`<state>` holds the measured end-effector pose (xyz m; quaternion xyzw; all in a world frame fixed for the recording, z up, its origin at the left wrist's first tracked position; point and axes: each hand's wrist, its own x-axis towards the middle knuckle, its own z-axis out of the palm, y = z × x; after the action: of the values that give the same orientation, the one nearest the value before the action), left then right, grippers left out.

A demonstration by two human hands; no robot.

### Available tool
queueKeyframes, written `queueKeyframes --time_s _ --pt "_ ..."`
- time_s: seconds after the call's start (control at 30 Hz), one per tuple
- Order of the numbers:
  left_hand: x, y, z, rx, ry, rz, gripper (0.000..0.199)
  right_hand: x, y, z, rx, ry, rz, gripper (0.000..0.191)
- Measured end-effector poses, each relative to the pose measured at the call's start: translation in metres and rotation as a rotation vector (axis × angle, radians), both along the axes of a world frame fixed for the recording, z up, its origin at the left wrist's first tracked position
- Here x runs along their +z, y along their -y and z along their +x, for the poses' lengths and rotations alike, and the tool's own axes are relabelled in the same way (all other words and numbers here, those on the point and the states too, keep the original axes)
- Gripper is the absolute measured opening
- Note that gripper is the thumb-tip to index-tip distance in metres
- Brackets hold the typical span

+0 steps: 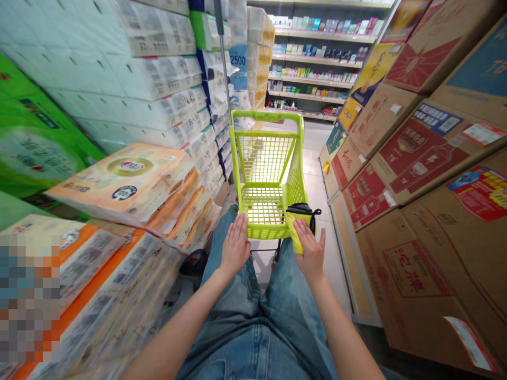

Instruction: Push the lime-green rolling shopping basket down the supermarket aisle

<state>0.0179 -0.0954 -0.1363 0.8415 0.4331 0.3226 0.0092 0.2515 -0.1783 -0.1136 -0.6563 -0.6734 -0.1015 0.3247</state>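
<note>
A lime-green plastic cart basket [269,231] with grid walls stands in front of my legs, and nothing shows inside it. My left hand [236,245] lies at its near left corner, fingers stretched forward and close together, palm down. At the near right corner my right hand [310,252] rests on a yellow cloth-like item [292,219] with a black edge and a small black loop. Its fingers are extended over the yellow material and its thumb stands apart. The undersides of both hands are hidden.
Packs of tissue paper [127,182] are piled along the left, jutting toward the cart. Stacked cardboard boxes [412,269] line the right. Shelves of small products [317,55] cross the far end. A thin pole [224,58] rises at the basket's far left corner.
</note>
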Motion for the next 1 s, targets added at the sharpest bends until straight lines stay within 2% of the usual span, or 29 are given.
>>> queueKeyframes --time_s 0.1,0.2,0.37,0.47,0.53,0.63,0.7,0.83,0.9,1.0 --pt "-0.001 0.0 0.001 0.0 0.004 0.001 0.087 0.0 0.0 0.003 -0.068 -0.021 0.008 0.077" --pt "0.001 0.0 0.001 0.001 0.012 -0.006 0.086 0.002 -0.007 -0.029 -0.098 -0.047 0.008 0.077" --pt "-0.001 -0.001 -0.002 -0.015 0.004 -0.017 0.079 0.01 -0.027 -0.104 0.085 -0.09 -0.05 0.069" --pt "-0.002 -0.002 -0.006 -0.018 -0.006 -0.023 0.074 0.016 -0.035 -0.126 0.159 -0.11 -0.101 0.068" --pt "-0.002 -0.002 -0.006 -0.018 -0.006 -0.022 0.075 0.02 -0.034 -0.122 0.196 -0.09 -0.133 0.069" --pt "0.0 -0.001 -0.004 -0.023 0.003 -0.015 0.079 0.023 -0.023 -0.091 0.234 -0.032 -0.167 0.073" --pt "-0.001 0.0 -0.002 -0.016 0.014 -0.007 0.082 0.022 -0.013 -0.06 0.192 -0.013 -0.165 0.076" --pt "-0.002 0.0 0.001 -0.006 0.013 0.001 0.086 0.015 -0.001 -0.005 0.011 -0.023 -0.126 0.078" --pt "-0.002 0.0 0.002 -0.005 0.011 0.001 0.087 0.011 0.001 0.004 -0.051 -0.031 -0.116 0.079" --pt "-0.002 -0.001 0.002 -0.005 0.017 -0.004 0.086 0.009 -0.004 -0.015 -0.108 -0.045 -0.082 0.08"
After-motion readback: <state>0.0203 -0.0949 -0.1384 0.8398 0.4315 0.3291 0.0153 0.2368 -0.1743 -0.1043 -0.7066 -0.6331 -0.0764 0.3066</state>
